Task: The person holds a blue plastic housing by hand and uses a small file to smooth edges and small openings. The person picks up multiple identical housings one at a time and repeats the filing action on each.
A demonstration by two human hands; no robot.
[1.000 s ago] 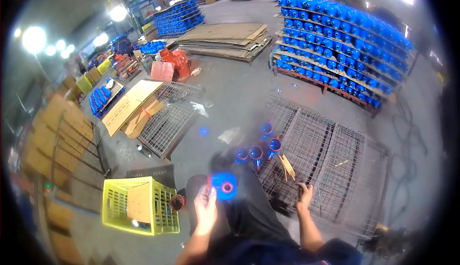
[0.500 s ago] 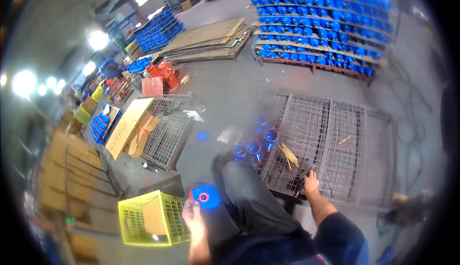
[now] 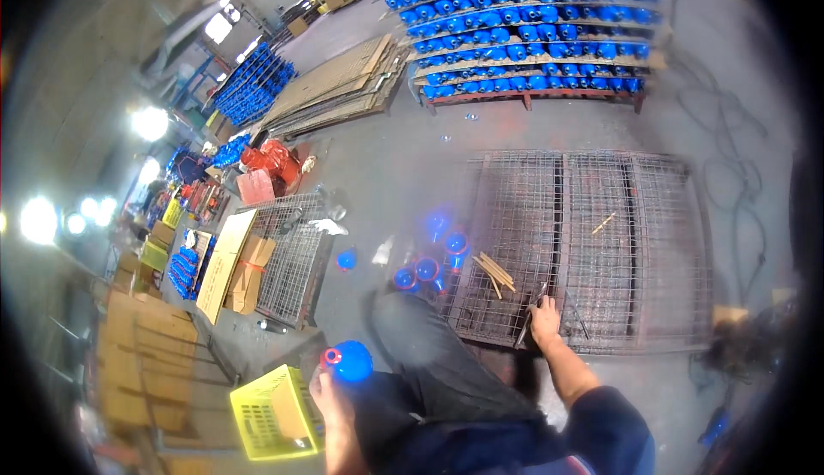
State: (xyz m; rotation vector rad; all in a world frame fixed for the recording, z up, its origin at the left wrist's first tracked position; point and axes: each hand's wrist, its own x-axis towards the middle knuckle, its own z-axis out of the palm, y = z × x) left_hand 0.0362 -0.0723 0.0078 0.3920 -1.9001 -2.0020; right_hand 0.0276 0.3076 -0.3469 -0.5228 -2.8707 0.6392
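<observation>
In my left hand [image 3: 333,402] is a blue, rounded casting [image 3: 354,362] with a narrow neck ringed in red. The fingers are closed at that neck, above my lap. My right hand [image 3: 545,322] reaches to the near edge of a wire mesh rack [image 3: 515,217]. It is closed around a thin metal rod-like tool [image 3: 523,331], whose exact kind I cannot make out. A second thin dark rod [image 3: 578,316] lies on the mesh just right of that hand. Several thin wooden sticks [image 3: 493,274] lie on the mesh, farther off and to the left.
Several blue funnel-shaped pieces [image 3: 427,269] stand by the rack's left side. A yellow crate [image 3: 270,411] sits left of my lap. Another mesh rack [image 3: 287,260] holds cardboard [image 3: 245,273]. Behind, blue pieces fill a layered stack [image 3: 532,37].
The blue piece has turned, its red-ringed neck now pointing left, and my left hand has shifted slightly left and down. My right hand stays at the rack's edge. The view has shifted.
</observation>
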